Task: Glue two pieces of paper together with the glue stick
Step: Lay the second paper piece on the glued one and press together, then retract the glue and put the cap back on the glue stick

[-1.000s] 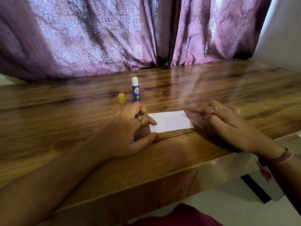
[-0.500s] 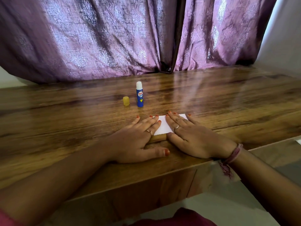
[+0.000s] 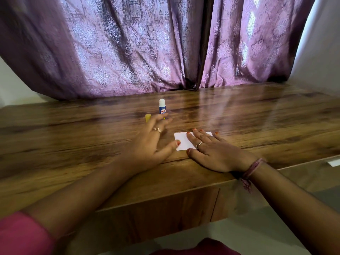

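A white paper (image 3: 181,142) lies flat on the wooden table (image 3: 257,126); I cannot tell whether it is one sheet or two stacked. My right hand (image 3: 211,150) rests flat on its right part, fingers spread, covering most of it. A blue glue stick (image 3: 162,107) stands upright farther back with its white tip bare. Its yellow cap (image 3: 147,117) stands just left of it. My left hand (image 3: 152,142) is off the paper, fingers apart, its fingertips reaching up to the base of the glue stick and partly hiding it; it holds nothing.
Purple patterned curtains (image 3: 128,48) hang right behind the table's far edge. The table's front edge (image 3: 165,201) runs close to my body, with pale floor (image 3: 257,236) below it.
My left hand has lifted off the paper and moved back and left toward the glue stick. My right hand has stayed pressed on the paper.
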Available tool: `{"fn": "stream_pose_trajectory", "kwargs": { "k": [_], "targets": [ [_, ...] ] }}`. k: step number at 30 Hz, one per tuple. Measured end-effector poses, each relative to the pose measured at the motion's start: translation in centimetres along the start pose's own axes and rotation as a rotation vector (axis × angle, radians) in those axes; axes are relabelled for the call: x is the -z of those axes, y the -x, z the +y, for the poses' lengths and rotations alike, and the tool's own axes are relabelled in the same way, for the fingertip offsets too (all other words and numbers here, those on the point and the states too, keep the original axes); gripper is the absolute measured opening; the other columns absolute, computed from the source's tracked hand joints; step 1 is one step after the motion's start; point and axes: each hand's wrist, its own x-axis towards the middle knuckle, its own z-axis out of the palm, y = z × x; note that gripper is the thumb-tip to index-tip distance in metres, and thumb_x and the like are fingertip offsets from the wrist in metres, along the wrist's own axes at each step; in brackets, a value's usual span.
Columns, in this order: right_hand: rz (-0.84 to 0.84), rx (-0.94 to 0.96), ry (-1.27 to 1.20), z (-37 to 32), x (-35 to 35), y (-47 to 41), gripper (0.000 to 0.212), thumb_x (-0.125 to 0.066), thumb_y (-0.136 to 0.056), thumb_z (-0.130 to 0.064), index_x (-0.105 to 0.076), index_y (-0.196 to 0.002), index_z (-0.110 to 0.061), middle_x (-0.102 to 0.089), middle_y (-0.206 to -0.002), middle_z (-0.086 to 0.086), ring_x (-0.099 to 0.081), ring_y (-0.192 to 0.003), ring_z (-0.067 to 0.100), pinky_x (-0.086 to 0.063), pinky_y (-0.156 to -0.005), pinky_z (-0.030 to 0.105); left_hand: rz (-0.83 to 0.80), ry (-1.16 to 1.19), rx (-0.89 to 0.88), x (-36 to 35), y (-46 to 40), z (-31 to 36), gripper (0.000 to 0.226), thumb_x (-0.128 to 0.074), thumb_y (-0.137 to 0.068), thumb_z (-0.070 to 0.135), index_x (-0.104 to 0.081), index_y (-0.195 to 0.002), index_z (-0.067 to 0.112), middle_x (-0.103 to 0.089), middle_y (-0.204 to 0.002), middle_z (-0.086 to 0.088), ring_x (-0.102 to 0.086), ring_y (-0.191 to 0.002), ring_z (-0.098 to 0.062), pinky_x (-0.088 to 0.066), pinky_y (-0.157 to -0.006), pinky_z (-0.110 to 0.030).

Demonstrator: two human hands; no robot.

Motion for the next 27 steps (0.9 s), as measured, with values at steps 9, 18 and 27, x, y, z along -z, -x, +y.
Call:
{"fn": "stream_pose_trajectory", "kwargs": {
  "k": [9,18,27],
  "targets": [
    [-0.028,-0.083,-0.012,2.5,1.2,-2.2,0.069,-0.017,-0.097,-0.058,0.005,-0.152,-0.023,0.011,-0.161,0.005,0.01,-0.148,0.018,0.01,-0.117,0.044,0.19,-0.033,0.64,0.3,-2.5,-3.4,0.053,-0.067,-0.078,0.025,-0.049,-0.114,-0.009,-0.03,-0.138,-0.016,-0.031,-0.129,-0.03,-0.025,-0.108,-0.031],
    [0.104,-0.034,-0.14,3.1,1.3,-2.2,0.066,-0.027,-0.097,-0.054,0.002,-0.151,-0.03,0.008,-0.161,-0.001,0.01,-0.147,0.015,0.016,-0.113,0.053,0.04,0.171,0.74,0.8,-6.0,-7.2,0.065,-0.082,-0.059,0.032,-0.06,-0.117,0.012,-0.063,-0.118,-0.009,-0.059,-0.106,-0.024,-0.048,-0.092,-0.037],
    [0.215,0.09,-0.432,1.7,7.0,-7.0,0.062,-0.057,-0.093,-0.023,-0.031,-0.146,-0.006,-0.037,-0.152,0.009,-0.04,-0.135,0.019,-0.03,-0.106,0.021,0.07,0.301,0.689,0.2,-6.5,-8.8,0.076,-0.086,-0.057,0.033,-0.053,-0.123,0.012,-0.063,-0.107,0.005,-0.06,-0.087,-0.004,-0.048,-0.073,-0.022]
  ]
}}
